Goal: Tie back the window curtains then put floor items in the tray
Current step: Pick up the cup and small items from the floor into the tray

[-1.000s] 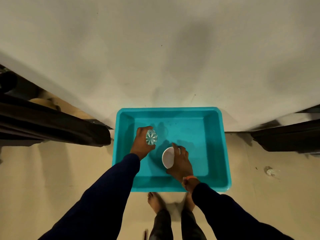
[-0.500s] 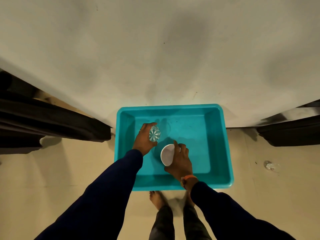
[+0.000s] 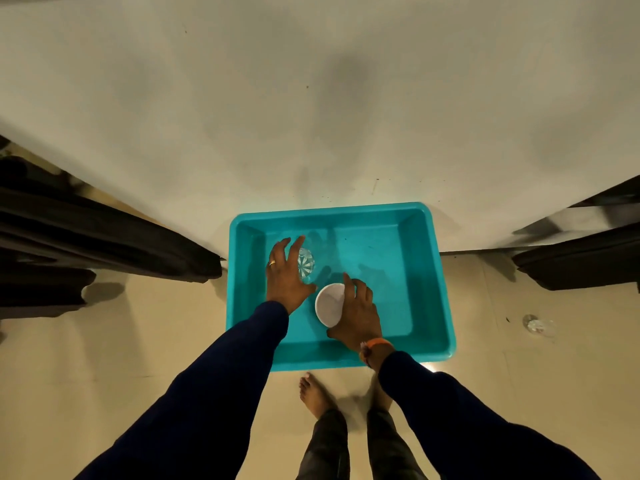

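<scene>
Inside the teal tray (image 3: 429,271) on the floor, the left hand (image 3: 287,275) has just spread its fingers, where half a second ago they wrapped the clear glass (image 3: 306,264); the glass now sits in the tray's left half, fingers beside it, contact unclear. The right hand (image 3: 356,315) still curls around the white bowl (image 3: 329,304), tipped on edge, not yet set down. One item looks delivered and the bowl should follow, while another clear glass piece (image 3: 535,325) remains on the floor, well right of the tray.
</scene>
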